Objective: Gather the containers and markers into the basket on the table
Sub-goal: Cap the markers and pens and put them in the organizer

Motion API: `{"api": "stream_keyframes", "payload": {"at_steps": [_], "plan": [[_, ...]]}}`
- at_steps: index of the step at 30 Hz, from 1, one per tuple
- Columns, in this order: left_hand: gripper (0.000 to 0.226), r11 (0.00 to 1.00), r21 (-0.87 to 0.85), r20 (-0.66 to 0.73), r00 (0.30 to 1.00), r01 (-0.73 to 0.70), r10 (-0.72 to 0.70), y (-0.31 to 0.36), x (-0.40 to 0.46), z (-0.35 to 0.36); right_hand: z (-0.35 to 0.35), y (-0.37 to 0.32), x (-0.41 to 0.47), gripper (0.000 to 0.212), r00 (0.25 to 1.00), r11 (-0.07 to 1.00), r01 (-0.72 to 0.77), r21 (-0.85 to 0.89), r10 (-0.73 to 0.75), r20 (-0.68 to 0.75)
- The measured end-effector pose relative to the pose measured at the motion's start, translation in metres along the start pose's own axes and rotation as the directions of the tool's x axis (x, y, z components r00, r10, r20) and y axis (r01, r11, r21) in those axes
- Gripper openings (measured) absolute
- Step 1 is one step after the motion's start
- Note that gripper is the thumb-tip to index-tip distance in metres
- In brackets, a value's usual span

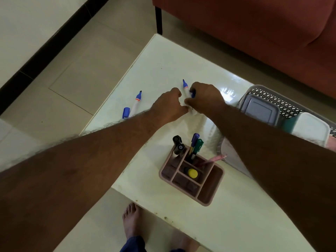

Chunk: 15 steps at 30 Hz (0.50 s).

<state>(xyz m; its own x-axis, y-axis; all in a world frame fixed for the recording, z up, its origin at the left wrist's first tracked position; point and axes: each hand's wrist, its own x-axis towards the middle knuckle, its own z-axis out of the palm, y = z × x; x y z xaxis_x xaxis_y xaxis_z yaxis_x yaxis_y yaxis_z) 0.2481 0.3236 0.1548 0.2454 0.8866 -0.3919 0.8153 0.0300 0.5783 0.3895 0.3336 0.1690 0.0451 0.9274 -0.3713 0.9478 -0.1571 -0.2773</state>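
Note:
An uncapped blue marker (pixel 185 87) lies on the white table (pixel 163 57) between my hands. My left hand (pixel 169 106) is closed around its lower body. My right hand (pixel 205 98) is closed over it too, with a blue cap showing at the fingers. A second uncapped blue marker (pixel 136 102) lies to the left, its loose cap (pixel 125 112) beside it. The grey perforated basket (pixel 276 99) stands at the right edge and holds a grey-lidded container (pixel 260 110) and a white-lidded one (pixel 311 128).
A pink divided organiser (pixel 209 190) stands near the table's front, holding several pens, markers and a yellow-capped item. A red-brown sofa (pixel 263 30) runs behind the table. Tiled floor lies to the left, and a bare foot (pixel 131 219) stands below the table's edge.

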Motion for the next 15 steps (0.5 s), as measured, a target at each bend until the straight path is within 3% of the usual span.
{"api": "stream_keyframes", "payload": {"at_steps": [5,8,10,12,15], "plan": [[0.074,1.0,0.014,-0.017,1.0,-0.006,0.006,0.003,-0.006,0.0,0.003,-0.01,-0.005,0.027,0.994,0.991,-0.06,0.119,0.049,0.095],[0.067,1.0,0.008,-0.042,0.999,0.028,-0.028,0.002,-0.008,-0.002,-0.002,-0.01,-0.01,0.019,0.961,0.894,-0.188,0.407,0.081,0.266],[0.06,0.998,0.019,-0.048,0.997,0.057,-0.056,-0.001,-0.006,0.0,-0.005,-0.006,-0.014,0.026,0.938,0.825,-0.25,0.507,0.076,0.338],[0.045,0.995,0.053,-0.085,0.993,0.085,-0.081,-0.002,-0.006,0.003,-0.007,-0.004,-0.017,0.029,0.935,0.823,-0.272,0.499,0.103,0.339],[0.026,0.985,0.111,-0.124,0.985,0.131,-0.117,0.001,-0.01,0.001,-0.014,0.0,-0.023,0.015,0.954,0.824,-0.268,0.498,0.156,0.256]]}}
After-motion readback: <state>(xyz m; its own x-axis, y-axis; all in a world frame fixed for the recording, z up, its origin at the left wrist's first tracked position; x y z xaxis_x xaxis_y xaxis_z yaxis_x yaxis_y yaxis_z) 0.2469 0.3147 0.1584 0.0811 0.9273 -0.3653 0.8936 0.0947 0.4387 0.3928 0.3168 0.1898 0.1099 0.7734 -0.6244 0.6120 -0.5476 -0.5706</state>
